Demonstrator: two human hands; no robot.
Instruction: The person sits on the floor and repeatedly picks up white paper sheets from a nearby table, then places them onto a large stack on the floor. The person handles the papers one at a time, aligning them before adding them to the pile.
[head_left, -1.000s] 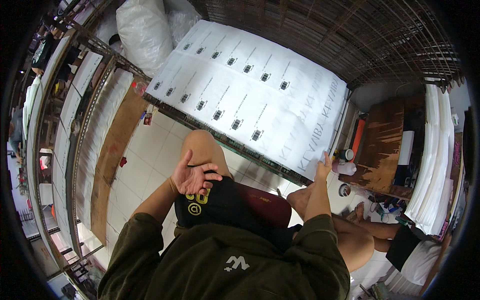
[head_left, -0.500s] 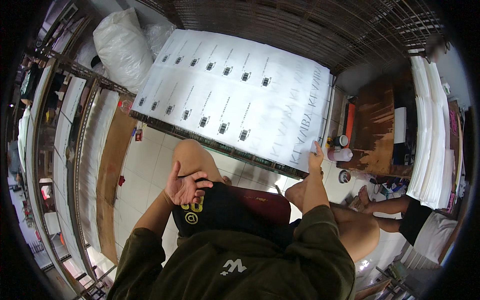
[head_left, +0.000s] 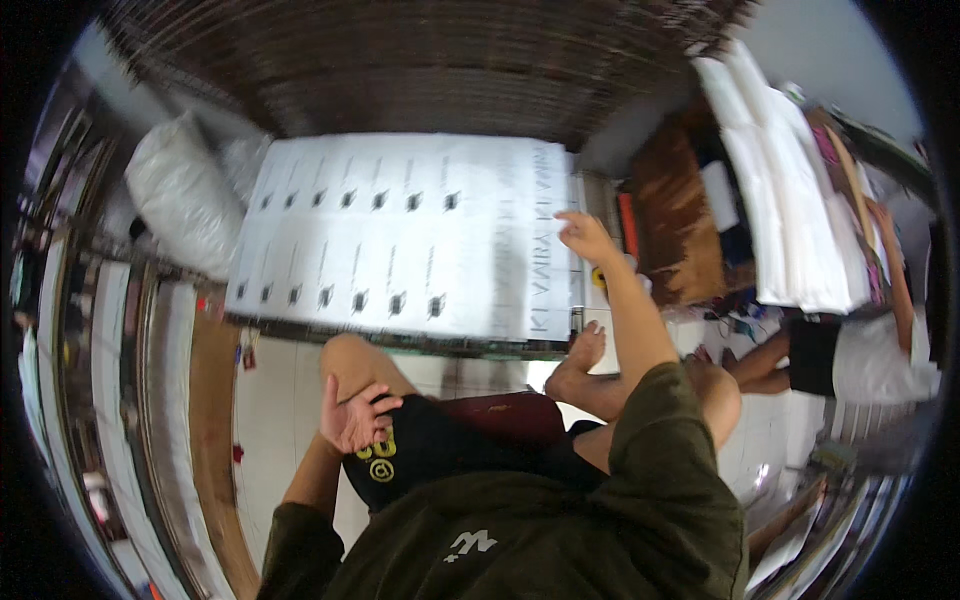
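The printed white sheet (head_left: 400,235) lies flat on the surface (head_left: 480,349). The left hand (head_left: 358,415), palm up with fingers spread, hovers by the black shorts (head_left: 430,450); the right hand (head_left: 585,238) (index finger extended) is at the sheet's right edge, its grip unclear.

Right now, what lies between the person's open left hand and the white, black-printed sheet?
In the head view, the bare, bent left knee, then the dark frame edge, lie between left hand and sheet.

sheet (head_left: 480,265) on table (head_left: 400,340); sack (head_left: 183,200) left, board (head_left: 682,220) right (sheet stack (head_left: 765,200) farther right)
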